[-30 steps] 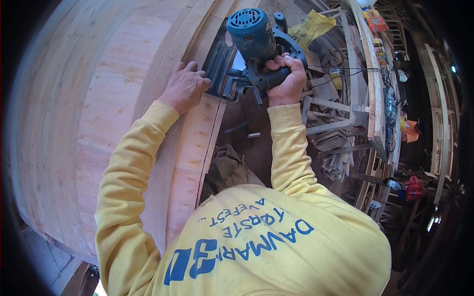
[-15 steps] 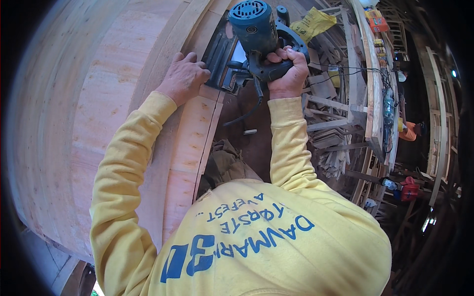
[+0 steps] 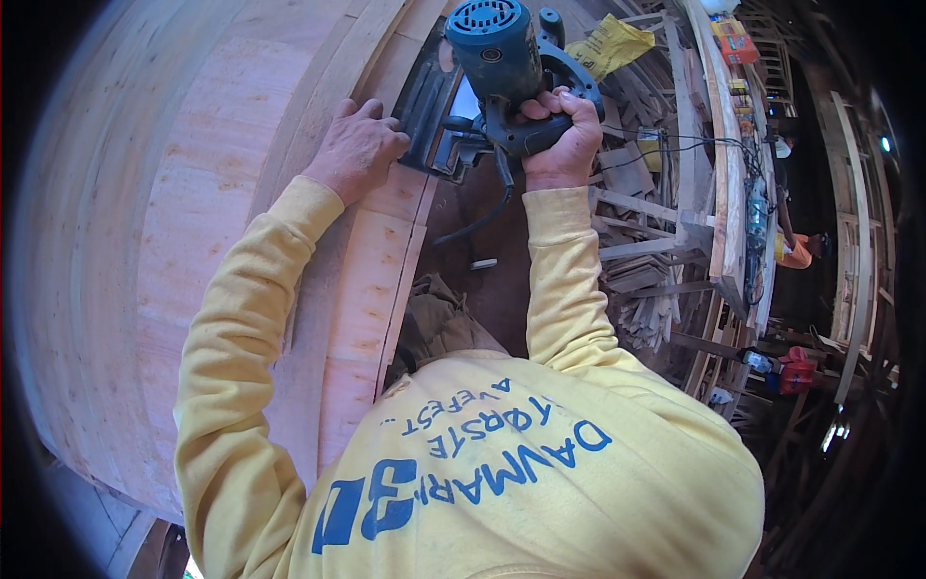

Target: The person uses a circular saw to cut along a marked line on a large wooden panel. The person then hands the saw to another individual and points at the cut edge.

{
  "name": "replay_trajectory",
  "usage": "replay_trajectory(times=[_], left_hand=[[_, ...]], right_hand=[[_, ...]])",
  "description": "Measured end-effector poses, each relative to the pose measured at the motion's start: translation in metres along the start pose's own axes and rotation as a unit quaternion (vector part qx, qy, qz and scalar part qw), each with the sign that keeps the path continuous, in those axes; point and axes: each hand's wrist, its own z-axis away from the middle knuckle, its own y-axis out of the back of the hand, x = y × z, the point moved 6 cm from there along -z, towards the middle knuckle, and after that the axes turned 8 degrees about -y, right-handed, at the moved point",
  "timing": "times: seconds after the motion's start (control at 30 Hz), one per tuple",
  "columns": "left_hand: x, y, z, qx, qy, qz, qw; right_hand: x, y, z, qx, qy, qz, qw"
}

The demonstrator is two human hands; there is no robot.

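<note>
My right hand (image 3: 558, 145) is wrapped round the rear handle of a teal circular saw (image 3: 494, 58). The saw's dark base plate (image 3: 422, 111) rests on the edge of a pale plywood sheet (image 3: 371, 280), its motor rising above it. Just left of the plate, my left hand (image 3: 355, 150) bends its fingers over a long wooden strip (image 3: 318, 256) lying along the sheet; the fingertips are hidden. A black cord (image 3: 468, 230) curves down from the saw. The blade cannot be seen.
Wide wooden boards (image 3: 106, 222) cover the left side. Stacked offcuts (image 3: 648, 314) and a yellow sack (image 3: 617, 46) lie at the right, beside a long timber bench (image 3: 728, 174). A person in orange (image 3: 796, 253) is farther off at the right.
Both hands and the saw stay nearly in place; the left hand shifts very slightly. The person in orange at the far right has moved a little.
</note>
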Motion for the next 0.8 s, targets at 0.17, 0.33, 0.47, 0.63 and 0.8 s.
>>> replay_trajectory(times=[0.17,0.33,0.47,0.63,0.8], left_hand=[[-0.007,-0.002,-0.013,-0.006,0.004,-0.001,1.000],[-0.012,-0.002,-0.026,-0.058,0.020,0.003,0.998],[-0.014,0.000,-0.034,-0.076,0.030,0.000,0.997],[-0.019,-0.006,-0.038,-0.058,0.029,0.007,0.998],[-0.023,-0.003,-0.038,-0.006,0.016,0.006,1.000]], right_hand=[[-0.003,0.003,-0.016,-0.009,-0.001,0.012,1.000],[-0.007,0.006,-0.028,-0.002,0.005,0.010,1.000],[-0.011,0.003,-0.035,-0.006,0.008,0.017,1.000],[-0.011,0.002,-0.038,-0.002,0.003,0.026,1.000],[-0.012,0.002,-0.045,-0.017,-0.001,0.029,0.999]])
